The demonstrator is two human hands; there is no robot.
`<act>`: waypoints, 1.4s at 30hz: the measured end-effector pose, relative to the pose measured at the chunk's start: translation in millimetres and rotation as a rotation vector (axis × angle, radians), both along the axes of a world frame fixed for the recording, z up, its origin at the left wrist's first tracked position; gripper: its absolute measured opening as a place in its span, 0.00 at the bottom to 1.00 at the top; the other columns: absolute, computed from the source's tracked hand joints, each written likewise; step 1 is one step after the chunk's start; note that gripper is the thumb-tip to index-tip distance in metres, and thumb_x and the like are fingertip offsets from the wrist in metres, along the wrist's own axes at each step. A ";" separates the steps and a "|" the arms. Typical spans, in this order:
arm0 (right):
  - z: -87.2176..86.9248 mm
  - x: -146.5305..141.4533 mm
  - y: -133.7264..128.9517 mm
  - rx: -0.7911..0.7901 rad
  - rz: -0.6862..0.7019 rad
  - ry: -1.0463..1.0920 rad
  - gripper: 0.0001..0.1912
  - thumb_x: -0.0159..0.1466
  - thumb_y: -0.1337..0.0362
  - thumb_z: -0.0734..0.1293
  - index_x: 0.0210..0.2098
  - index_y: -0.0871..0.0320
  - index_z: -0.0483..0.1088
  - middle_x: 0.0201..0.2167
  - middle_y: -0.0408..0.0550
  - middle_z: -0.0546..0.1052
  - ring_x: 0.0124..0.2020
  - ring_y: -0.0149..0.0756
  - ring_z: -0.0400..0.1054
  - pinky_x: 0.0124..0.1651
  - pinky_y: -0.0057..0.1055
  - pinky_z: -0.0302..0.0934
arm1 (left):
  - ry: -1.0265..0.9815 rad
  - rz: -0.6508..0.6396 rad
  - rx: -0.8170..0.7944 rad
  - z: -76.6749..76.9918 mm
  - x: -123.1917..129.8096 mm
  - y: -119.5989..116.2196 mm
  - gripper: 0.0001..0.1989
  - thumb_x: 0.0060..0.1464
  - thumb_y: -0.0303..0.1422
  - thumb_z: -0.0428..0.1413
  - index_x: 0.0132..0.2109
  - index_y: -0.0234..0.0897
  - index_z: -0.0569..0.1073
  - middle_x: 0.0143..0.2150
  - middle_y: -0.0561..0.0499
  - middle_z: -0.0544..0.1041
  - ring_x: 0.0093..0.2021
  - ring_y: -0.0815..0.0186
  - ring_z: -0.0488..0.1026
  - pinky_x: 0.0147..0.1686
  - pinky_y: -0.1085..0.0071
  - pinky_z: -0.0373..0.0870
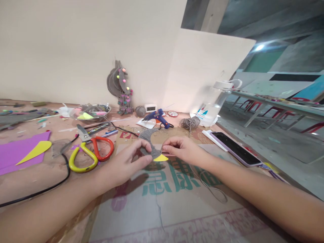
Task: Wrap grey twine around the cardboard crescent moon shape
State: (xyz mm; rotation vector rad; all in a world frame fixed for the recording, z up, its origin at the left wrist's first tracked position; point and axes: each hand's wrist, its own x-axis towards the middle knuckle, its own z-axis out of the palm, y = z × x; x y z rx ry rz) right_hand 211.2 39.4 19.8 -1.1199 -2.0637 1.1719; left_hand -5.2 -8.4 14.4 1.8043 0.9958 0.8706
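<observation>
My left hand (134, 157) grips a crescent shape (149, 140) wrapped in grey yarn, its thumb and fingers on the lower left part. A bare yellow tip (160, 158) shows at the crescent's lower end. Just right of that tip, the fingers of my right hand (181, 148) are pinched together; what they hold is too small to make out. A loose strand of grey yarn (215, 194) loops on the printed cardboard (126, 216) below my right wrist. Behind the crescent lies a blue glue gun (158, 117).
Scissors (84, 157) with yellow and red handles lie left, beside purple sheets (25, 152) and a black cable (45, 191). Behind stand a bowl (88, 113), a yarn ball (189, 123) and a clear jug (211, 104). A phone (235, 146) lies right.
</observation>
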 end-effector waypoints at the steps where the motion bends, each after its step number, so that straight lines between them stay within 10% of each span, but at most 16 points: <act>1: -0.4 -0.1 -0.5 -0.005 0.001 0.000 0.13 0.59 0.55 0.64 0.30 0.60 0.70 0.25 0.43 0.72 0.28 0.29 0.67 0.34 0.26 0.64 | -0.003 0.002 0.019 1.0 -0.8 0.2 0.06 0.57 0.38 0.46 0.38 0.42 0.63 0.30 0.56 0.62 0.29 0.69 0.61 0.29 0.74 0.58; 11: 10.1 -0.6 -10.5 0.549 -0.079 -0.138 0.15 0.65 0.63 0.57 0.50 0.57 0.64 0.44 0.51 0.71 0.44 0.37 0.65 0.48 0.37 0.60 | -0.052 0.110 0.002 -2.0 0.6 7.5 0.06 0.55 0.37 0.50 0.37 0.40 0.63 0.29 0.57 0.64 0.29 0.69 0.63 0.29 0.74 0.59; 15: 14.9 0.8 -18.8 0.766 -0.182 -0.009 0.07 0.65 0.64 0.55 0.41 0.57 0.61 0.38 0.50 0.67 0.41 0.36 0.62 0.45 0.36 0.59 | -0.119 0.068 -0.150 -7.1 4.0 9.2 0.16 0.48 0.36 0.57 0.40 0.42 0.58 0.25 0.60 0.63 0.24 0.72 0.63 0.21 0.77 0.57; 22: 4.1 1.7 -31.3 1.085 0.130 -0.203 0.12 0.60 0.60 0.65 0.40 0.57 0.62 0.34 0.49 0.69 0.36 0.37 0.61 0.38 0.35 0.57 | -0.140 0.061 -0.094 -4.6 2.1 8.3 0.12 0.51 0.39 0.55 0.38 0.40 0.61 0.27 0.58 0.63 0.26 0.72 0.62 0.24 0.76 0.57; 42: 3.7 6.4 -20.8 1.141 0.133 -0.223 0.04 0.62 0.71 0.62 0.36 0.58 0.65 0.30 0.47 0.73 0.32 0.34 0.62 0.36 0.33 0.55 | -0.658 -0.044 -0.462 -6.9 3.5 12.3 0.10 0.55 0.38 0.51 0.36 0.34 0.69 0.25 0.54 0.67 0.26 0.73 0.65 0.28 0.78 0.61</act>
